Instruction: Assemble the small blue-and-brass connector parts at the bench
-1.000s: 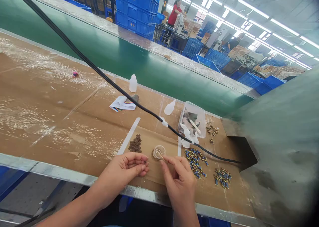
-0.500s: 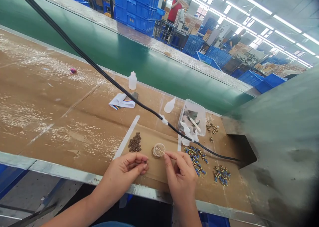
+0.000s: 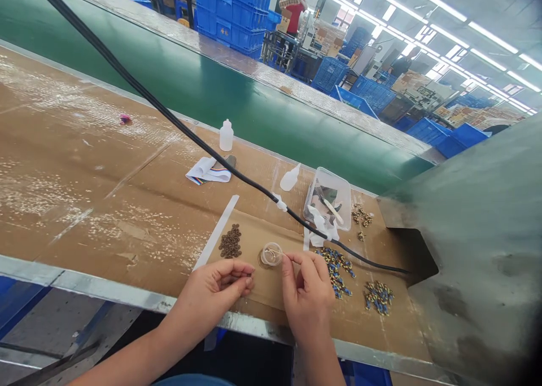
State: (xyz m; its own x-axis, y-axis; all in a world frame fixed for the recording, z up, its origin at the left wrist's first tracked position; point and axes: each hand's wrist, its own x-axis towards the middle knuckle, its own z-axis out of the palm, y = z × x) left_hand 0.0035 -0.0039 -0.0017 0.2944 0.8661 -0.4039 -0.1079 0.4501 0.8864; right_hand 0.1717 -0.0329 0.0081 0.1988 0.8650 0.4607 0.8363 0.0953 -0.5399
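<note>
My left hand (image 3: pixel 220 287) hovers over the board's front edge, its fingers curled and pinched near the tips; what it holds, if anything, is too small to make out. My right hand (image 3: pixel 309 287) pinches a thin pale stick that reaches into a small clear round cup (image 3: pixel 271 254). That cup stands on a brown sheet (image 3: pixel 258 231) between the hands. Behind my left hand lies a pile of small brown rings (image 3: pixel 230 241). Small blue and gold parts (image 3: pixel 336 270) lie to the right of my right hand, with another such pile (image 3: pixel 379 297) farther right.
A black cable (image 3: pixel 169 115) crosses above the work surface. A clear bin (image 3: pixel 328 197) with tools, a white bottle (image 3: pixel 226 136), a second bottle (image 3: pixel 290 178) and a folded cloth (image 3: pixel 208 170) stand or lie behind. A metal panel (image 3: pixel 478 250) rises at the right.
The dark bit seen between my left fingertips is no longer visible. My right hand keeps its pinch near the cup. In the background, a person in red has lowered a carton.
</note>
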